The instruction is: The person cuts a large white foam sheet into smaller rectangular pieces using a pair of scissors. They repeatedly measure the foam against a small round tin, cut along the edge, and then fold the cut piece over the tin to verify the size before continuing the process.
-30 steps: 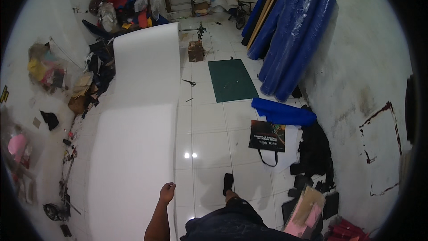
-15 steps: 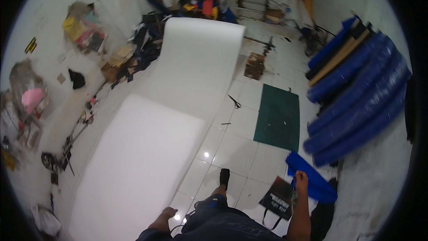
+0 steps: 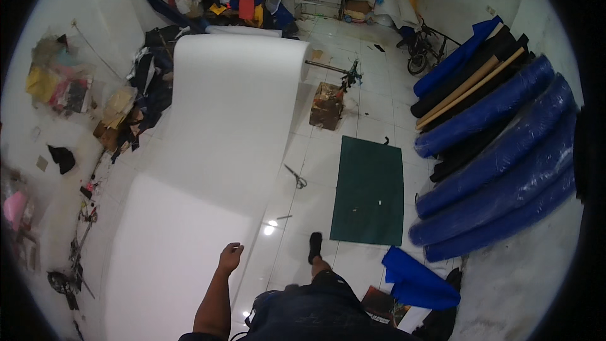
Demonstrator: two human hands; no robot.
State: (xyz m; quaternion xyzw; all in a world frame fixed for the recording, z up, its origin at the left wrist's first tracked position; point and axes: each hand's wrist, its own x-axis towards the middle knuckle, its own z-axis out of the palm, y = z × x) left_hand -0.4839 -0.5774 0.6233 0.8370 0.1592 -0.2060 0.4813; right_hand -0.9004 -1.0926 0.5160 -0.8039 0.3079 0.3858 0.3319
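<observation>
Left hand (image 3: 231, 257): showing higher than half a second ago, lower centre, over the right margin of the white sheet (image 3: 183, 233); fingers half curling, grip impossible to tell. Right hand: passing out of frame since then, fingers unseen. Sheet: spanning lower left to upper centre. Tiles (image 3: 314, 205): separating its right edge from mat (image 3: 369, 192), scissors (image 3: 300, 182) lying between.
</observation>
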